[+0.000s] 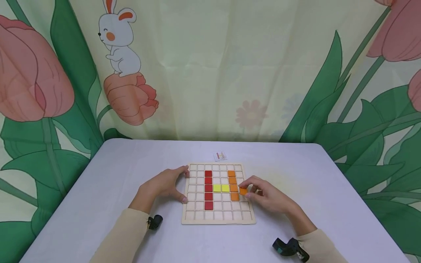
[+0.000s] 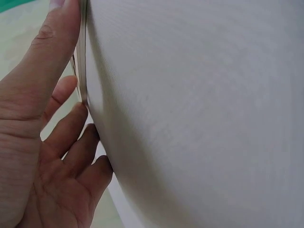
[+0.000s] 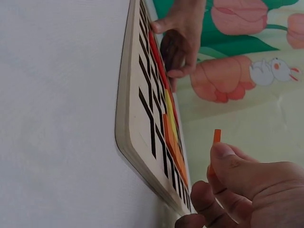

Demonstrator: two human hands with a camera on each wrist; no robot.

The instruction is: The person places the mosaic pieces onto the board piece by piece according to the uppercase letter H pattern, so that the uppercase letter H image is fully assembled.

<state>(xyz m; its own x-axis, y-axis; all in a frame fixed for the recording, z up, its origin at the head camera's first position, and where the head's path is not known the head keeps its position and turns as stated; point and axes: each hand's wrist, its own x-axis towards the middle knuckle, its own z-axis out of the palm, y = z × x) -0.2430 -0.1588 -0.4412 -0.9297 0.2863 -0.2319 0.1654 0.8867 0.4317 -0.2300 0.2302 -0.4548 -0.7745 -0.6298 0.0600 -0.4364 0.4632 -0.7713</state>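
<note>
A wooden grid board [image 1: 218,221] lies on the table. Down its left part runs a column of several red tiles [image 1: 208,188], and two yellow tiles [image 1: 221,188] form a row from it to a column of several orange tiles [image 1: 232,181]. My right hand [image 1: 271,195] pinches a loose orange tile [image 3: 217,136] between thumb and fingers, raised over the board's right edge. At the board's left edge, my left hand [image 1: 163,185] rests with thumb and index finger spread apart, both touching the rim. Its other fingers [image 2: 97,175] reach down beside the board in the left wrist view.
A small card [image 1: 220,156] with a printed coloured grid pattern lies just behind the board. The white tabletop [image 1: 158,153] ends at a curtain [image 1: 204,73] printed with tulips and a rabbit. Black wrist cameras [image 1: 289,248] sit at both sleeves.
</note>
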